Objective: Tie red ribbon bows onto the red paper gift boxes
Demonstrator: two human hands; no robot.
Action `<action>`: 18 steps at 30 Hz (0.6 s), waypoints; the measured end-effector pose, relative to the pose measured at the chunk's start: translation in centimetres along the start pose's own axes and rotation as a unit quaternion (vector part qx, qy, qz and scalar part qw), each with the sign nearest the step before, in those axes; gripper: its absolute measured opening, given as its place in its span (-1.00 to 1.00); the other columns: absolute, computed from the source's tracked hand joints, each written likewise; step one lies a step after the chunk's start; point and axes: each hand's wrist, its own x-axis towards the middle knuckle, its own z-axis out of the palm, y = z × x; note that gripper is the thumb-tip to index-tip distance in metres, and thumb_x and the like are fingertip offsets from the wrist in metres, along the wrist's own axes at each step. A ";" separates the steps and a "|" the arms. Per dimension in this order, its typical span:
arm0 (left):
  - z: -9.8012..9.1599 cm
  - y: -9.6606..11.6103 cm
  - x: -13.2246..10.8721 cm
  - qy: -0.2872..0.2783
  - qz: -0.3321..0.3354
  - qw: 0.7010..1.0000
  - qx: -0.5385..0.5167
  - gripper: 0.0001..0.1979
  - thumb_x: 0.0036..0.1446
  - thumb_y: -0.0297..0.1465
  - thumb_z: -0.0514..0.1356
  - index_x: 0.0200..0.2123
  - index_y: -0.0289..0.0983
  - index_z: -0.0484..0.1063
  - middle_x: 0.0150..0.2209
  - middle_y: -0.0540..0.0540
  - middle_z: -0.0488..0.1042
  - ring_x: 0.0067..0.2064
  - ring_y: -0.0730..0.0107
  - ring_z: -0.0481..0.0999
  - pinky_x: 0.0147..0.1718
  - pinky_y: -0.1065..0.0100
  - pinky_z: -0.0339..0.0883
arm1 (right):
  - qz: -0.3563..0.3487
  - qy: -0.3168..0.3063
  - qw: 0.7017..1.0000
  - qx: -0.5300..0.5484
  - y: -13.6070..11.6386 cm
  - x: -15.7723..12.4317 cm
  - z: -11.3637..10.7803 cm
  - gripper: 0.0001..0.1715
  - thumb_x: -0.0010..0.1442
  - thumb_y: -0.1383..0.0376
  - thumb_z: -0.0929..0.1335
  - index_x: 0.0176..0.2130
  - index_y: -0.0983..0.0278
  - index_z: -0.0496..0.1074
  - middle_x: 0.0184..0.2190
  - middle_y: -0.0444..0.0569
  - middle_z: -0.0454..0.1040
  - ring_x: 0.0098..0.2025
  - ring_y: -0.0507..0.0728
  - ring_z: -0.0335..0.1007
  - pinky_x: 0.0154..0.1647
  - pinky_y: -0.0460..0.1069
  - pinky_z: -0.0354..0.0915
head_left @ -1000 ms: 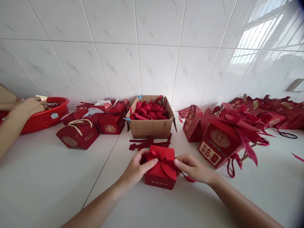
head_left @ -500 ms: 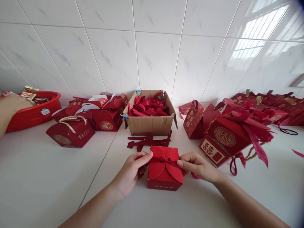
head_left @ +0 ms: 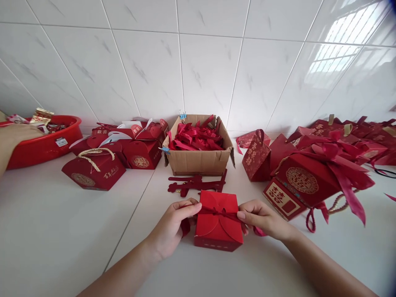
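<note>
A small bright red gift box [head_left: 218,237] with petal-shaped flaps folded over its top sits on the white tiled surface in front of me. Across the top, through the flaps, runs a dark red ribbon [head_left: 221,213]. At the box's left side, my left hand [head_left: 177,218] pinches one end of that ribbon, whose tail hangs below the fingers. My right hand [head_left: 260,218] grips the other end at the right side, with a loop of ribbon showing beneath it. Just behind the box lie dark red felt strips [head_left: 198,185].
A cardboard box [head_left: 199,163] of red ribbons stands at the back. Red gift boxes [head_left: 94,173] gather on the left, more [head_left: 300,179] on the right. Far left, another person's hand [head_left: 21,138] reaches into a red basin [head_left: 46,150] of wrapped sweets.
The ribbon across the box top now looks straighter and tighter between my hands. My view has shifted slightly. The other person's hand has moved a little left in view.
</note>
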 end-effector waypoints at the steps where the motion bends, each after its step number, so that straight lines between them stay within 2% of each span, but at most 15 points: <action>1: 0.0 0.1 0.0 -0.002 0.005 1.000 0.008 -0.79 0.02 -0.27 0.27 -0.53 -0.26 0.42 -0.43 -0.02 0.38 -0.35 0.35 0.37 -0.36 0.35 0.20 | 0.003 -0.002 1.000 0.002 0.1 0.0 -0.1 -0.48 0.22 0.02 0.31 -0.58 0.34 0.33 -0.64 -0.15 0.30 -0.68 -0.13 -0.05 -0.66 -0.12 -0.10; 4: -0.1 0.3 0.0 -0.008 0.007 1.000 0.022 -0.80 0.02 -0.27 0.25 -0.53 -0.27 0.43 -0.41 -0.05 0.38 -0.32 0.30 0.38 -0.33 0.32 0.22 | 0.010 0.003 1.000 0.013 0.6 0.1 -0.3 -0.49 0.20 0.04 0.33 -0.60 0.33 0.29 -0.62 -0.12 0.36 -0.68 -0.12 -0.02 -0.68 -0.13 -0.11; 8: -0.1 0.4 0.1 0.001 -0.001 1.000 0.007 -0.82 0.00 -0.28 0.28 -0.50 -0.27 0.44 -0.40 -0.05 0.36 -0.34 0.33 0.37 -0.37 0.36 0.21 | 0.003 0.003 0.999 0.045 0.9 0.3 -0.6 -0.47 0.19 0.05 0.34 -0.63 0.31 0.22 -0.63 -0.12 0.36 -0.66 -0.11 0.04 -0.65 -0.13 -0.05; 12: 0.3 0.6 -0.1 -0.005 0.013 0.998 0.053 -0.72 0.02 -0.22 0.26 -0.56 -0.26 0.33 -0.42 -0.05 0.36 -0.34 0.33 0.36 -0.35 0.35 0.22 | 0.017 -0.024 0.999 0.028 0.8 -0.2 -1.4 -0.50 0.21 0.06 0.33 -0.60 0.34 0.33 -0.64 -0.10 0.36 -0.58 -0.06 0.18 -0.55 -0.11 0.03; 14: 0.5 0.6 -0.3 0.024 0.040 0.991 0.129 -0.74 0.02 -0.21 0.24 -0.53 -0.25 0.31 -0.39 -0.04 0.37 -0.31 0.31 0.36 -0.32 0.35 0.19 | -0.002 -0.027 0.999 0.027 0.6 -0.6 -1.9 -0.51 0.21 0.07 0.33 -0.58 0.36 0.39 -0.64 -0.08 0.36 -0.58 -0.05 0.19 -0.56 -0.11 0.02; 18: 0.6 0.7 -0.7 0.101 0.091 0.955 0.262 -0.79 0.02 -0.22 0.20 -0.43 -0.20 0.25 -0.24 -0.02 0.41 -0.20 0.26 0.37 -0.27 0.33 0.17 | -0.072 -0.009 0.996 0.053 -0.1 -1.3 -2.3 -0.53 0.16 0.05 0.36 -0.59 0.33 0.44 -0.62 -0.06 0.37 -0.57 -0.03 0.20 -0.56 -0.10 0.07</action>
